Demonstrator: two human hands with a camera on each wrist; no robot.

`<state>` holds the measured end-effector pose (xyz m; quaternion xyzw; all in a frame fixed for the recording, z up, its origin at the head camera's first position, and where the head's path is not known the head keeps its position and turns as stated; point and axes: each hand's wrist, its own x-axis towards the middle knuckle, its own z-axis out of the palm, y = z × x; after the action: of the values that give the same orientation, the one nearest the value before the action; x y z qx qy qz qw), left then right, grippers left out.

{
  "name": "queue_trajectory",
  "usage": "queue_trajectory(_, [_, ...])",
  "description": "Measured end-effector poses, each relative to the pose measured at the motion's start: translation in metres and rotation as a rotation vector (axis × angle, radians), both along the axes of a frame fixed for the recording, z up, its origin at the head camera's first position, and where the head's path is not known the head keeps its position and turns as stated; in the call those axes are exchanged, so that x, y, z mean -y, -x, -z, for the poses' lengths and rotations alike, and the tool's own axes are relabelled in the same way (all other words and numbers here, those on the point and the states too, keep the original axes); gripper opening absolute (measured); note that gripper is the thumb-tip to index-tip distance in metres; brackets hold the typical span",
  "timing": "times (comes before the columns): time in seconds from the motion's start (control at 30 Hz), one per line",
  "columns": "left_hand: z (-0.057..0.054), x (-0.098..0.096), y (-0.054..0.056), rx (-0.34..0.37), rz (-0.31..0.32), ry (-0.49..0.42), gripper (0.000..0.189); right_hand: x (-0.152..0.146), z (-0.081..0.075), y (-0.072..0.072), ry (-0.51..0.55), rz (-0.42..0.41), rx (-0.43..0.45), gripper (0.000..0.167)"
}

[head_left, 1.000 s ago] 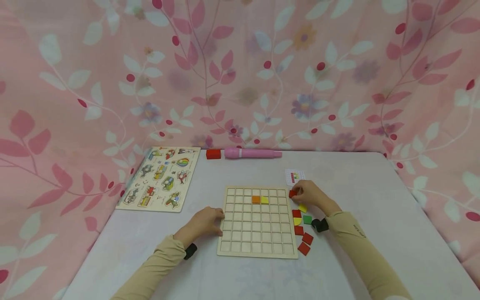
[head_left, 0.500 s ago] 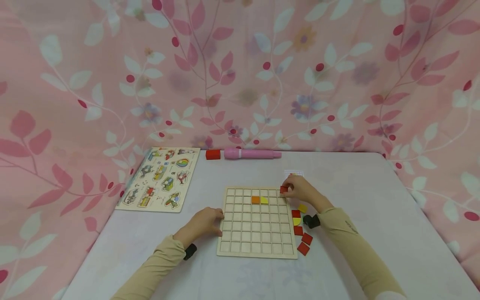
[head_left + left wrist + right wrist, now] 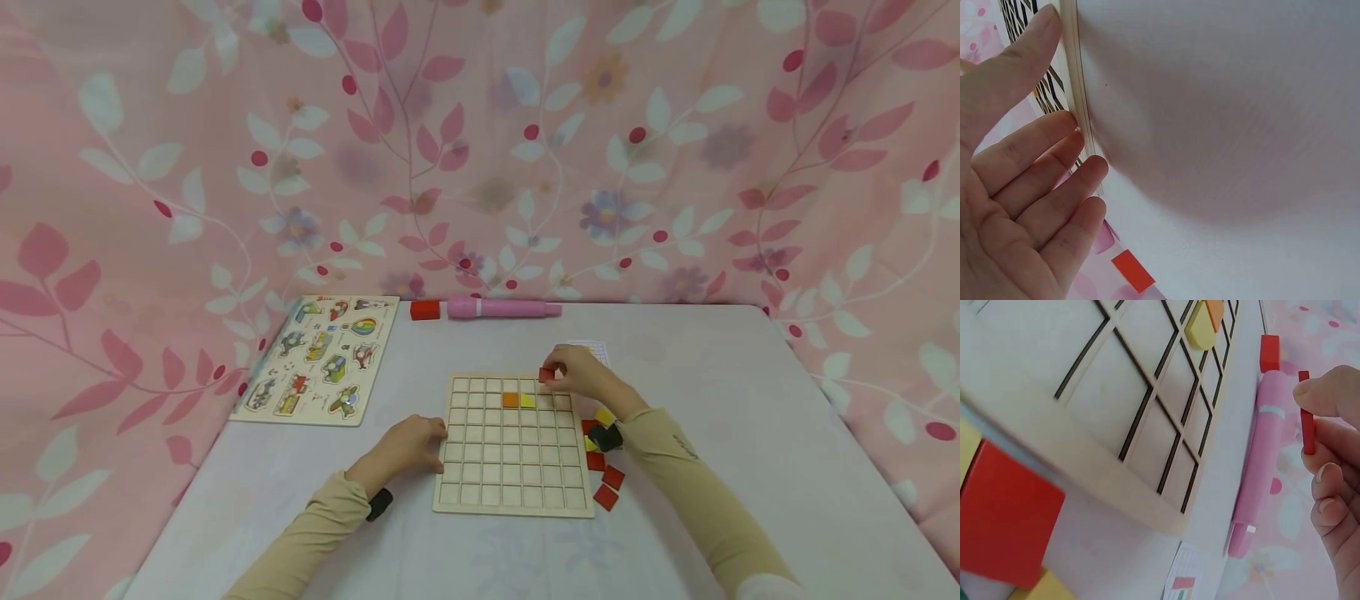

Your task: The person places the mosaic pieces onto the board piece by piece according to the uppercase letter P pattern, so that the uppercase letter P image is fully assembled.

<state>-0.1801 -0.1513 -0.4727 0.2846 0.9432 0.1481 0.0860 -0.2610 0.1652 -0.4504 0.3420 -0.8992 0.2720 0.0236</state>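
Tile (image 3: 547, 375), red and thin, is over the far row of the gridded board (image 3: 491, 475), near its far right corner; whether it touches the wood I cannot tell from the head camera. My right hand (image 3: 588, 371) pinches it between thumb and fingertips, the other fingers curled below. The right wrist view shows it edge-on, a grip that I judge leaves most of its face free.

On the board, the orange piece (image 3: 511, 400) and the yellow piece (image 3: 528, 401) sit in neighbouring cells of the second row from the far side. My left hand (image 3: 405, 446) meets the left edge with thumb and fingers spread apart, gripping nothing, probably to steady the board. Both arms come in from the near corners, the right reaching farther forward and bending inward.

Loose red tiles (image 3: 612, 477) lie along the right edge, within easy reach of that arm, I'd say. A printed card (image 3: 602, 353) is partly hidden behind the right hand. Farther out on the tabletop (image 3: 712, 358) lie a pink pen-shaped thing (image 3: 502, 308), a red block (image 3: 425, 310) and a picture puzzle (image 3: 315, 358).
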Motion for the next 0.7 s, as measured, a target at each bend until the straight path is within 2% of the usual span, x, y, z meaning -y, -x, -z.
queue_trajectory(0.43, [0.001, 0.000, 0.000, 0.006, -0.003, -0.002, 0.048, 0.026, -0.002, 0.005, 0.056, -0.110, -0.056, 0.014])
queue_trajectory(0.7, [0.000, -0.001, -0.002, 0.013, -0.001, -0.006, 0.049, 0.042, 0.001, 0.006, 0.039, -0.112, -0.018, 0.014])
